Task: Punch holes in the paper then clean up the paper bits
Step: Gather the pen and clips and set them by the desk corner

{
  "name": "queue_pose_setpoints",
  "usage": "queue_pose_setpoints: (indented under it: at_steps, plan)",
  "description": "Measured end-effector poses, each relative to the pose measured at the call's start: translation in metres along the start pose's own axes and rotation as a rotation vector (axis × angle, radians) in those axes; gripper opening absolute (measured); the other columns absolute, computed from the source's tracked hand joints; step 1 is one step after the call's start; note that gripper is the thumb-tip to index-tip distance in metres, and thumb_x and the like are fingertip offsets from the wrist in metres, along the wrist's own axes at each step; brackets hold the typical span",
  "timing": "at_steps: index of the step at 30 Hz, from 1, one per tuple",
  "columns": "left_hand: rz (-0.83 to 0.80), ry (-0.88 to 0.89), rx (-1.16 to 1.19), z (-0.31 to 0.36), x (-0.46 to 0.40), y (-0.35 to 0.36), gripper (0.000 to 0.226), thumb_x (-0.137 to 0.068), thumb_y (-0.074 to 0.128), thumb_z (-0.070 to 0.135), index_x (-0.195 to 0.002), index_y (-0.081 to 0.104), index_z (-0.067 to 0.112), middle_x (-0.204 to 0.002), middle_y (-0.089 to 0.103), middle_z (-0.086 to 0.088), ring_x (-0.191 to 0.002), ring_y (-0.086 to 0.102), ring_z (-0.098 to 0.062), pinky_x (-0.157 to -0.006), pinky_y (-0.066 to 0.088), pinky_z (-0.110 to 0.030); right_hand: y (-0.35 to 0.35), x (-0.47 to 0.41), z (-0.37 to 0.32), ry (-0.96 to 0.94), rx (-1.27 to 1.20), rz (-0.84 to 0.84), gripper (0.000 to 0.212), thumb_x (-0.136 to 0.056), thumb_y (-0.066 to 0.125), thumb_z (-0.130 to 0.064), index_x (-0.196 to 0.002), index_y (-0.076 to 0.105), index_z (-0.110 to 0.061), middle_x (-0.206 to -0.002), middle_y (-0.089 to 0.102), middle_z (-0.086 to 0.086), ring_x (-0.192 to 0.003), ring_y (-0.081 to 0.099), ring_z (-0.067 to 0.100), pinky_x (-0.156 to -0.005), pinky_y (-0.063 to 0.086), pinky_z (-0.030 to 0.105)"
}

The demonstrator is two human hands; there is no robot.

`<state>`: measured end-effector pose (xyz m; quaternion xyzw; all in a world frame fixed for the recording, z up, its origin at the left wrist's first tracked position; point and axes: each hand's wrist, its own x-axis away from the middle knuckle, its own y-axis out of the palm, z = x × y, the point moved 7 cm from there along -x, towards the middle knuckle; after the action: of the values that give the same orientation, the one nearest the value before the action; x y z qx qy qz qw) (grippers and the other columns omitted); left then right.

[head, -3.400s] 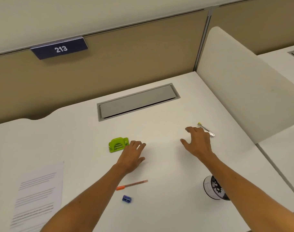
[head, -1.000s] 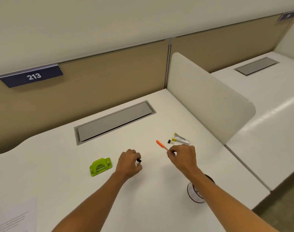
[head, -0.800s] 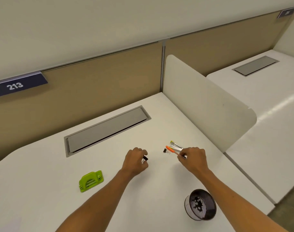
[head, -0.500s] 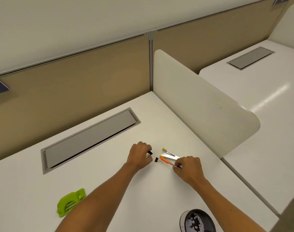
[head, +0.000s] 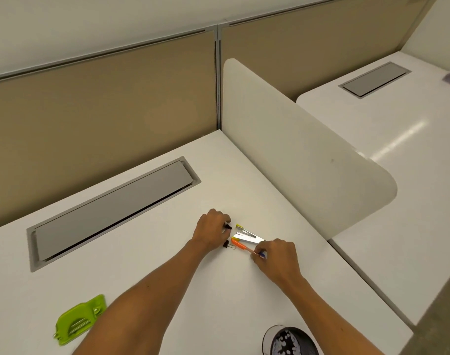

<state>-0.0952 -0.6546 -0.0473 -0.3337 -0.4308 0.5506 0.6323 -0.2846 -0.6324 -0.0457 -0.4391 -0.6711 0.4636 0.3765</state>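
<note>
The green hole punch [head: 79, 319] lies on the white desk [head: 244, 298] at the lower left, apart from both hands. My left hand [head: 211, 231] is closed around a small black binder clip [head: 228, 227] near the desk's middle. My right hand [head: 276, 257] pinches the lower end of an orange pen [head: 240, 245], whose tip rests beside two clear pens with yellow ends [head: 247, 233]. A second black binder clip [head: 227, 244] lies on the desk between my hands. The paper is out of view.
A black mesh cup [head: 291, 340] stands at the bottom edge by my right forearm. A grey cable hatch [head: 111, 211] is set into the desk at the back left. A white rounded divider [head: 295, 155] walls off the right side, with a tan partition behind.
My view has swung right, so the paper has left the frame. My right hand carried the orange pen over beside the clear pens. My left hand, holding the clip, moved right toward them.
</note>
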Motion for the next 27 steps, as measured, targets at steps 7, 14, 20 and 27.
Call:
queue_pose_setpoints:
  at_steps: [7,14,20,27]
  plan:
    - [0.073,-0.056,0.085,-0.009,0.016,-0.014,0.032,-0.096,0.057,0.025,-0.127,0.058,0.017,-0.116,0.066,-0.004,-0.114,0.055,-0.023,-0.092,0.043,-0.035,-0.016,0.007,0.007,0.098,-0.111,0.054,0.030,-0.078,0.068,-0.053,-0.095,0.074,-0.029,-0.093,0.074,-0.009,-0.089,0.065,0.015,-0.081,0.049,0.034]
    - [0.094,-0.056,0.010,-0.008,0.051,-0.036,0.035,-0.099,0.053,0.029,-0.131,0.055,0.014,-0.132,0.058,-0.006,-0.125,0.050,-0.026,-0.099,0.042,-0.039,-0.047,0.019,0.045,0.364,-0.604,0.122,0.059,-0.099,0.032,-0.053,-0.076,0.072,-0.017,-0.079,0.074,-0.002,-0.075,0.064,0.018,-0.071,0.047,0.029]
    - [0.075,-0.041,-0.029,0.001,0.090,-0.044,0.038,-0.100,0.050,0.030,-0.135,0.051,0.014,-0.140,0.053,-0.004,-0.130,0.045,-0.024,-0.102,0.040,-0.038,-0.056,0.030,0.041,0.398,-0.695,0.119,0.064,-0.102,0.023,-0.050,-0.080,0.073,-0.017,-0.087,0.075,0.000,-0.088,0.068,0.023,-0.091,0.050,0.039]
    - [0.063,-0.015,-0.191,-0.002,0.144,-0.050,0.056,-0.101,0.042,0.042,-0.148,0.033,0.013,-0.157,0.034,-0.009,-0.146,0.027,-0.027,-0.114,0.030,-0.040,-0.069,0.040,-0.043,-0.105,-0.191,0.069,0.053,-0.098,0.029,-0.054,-0.118,0.062,-0.019,-0.124,0.064,0.002,-0.115,0.056,0.026,-0.085,0.050,0.039]
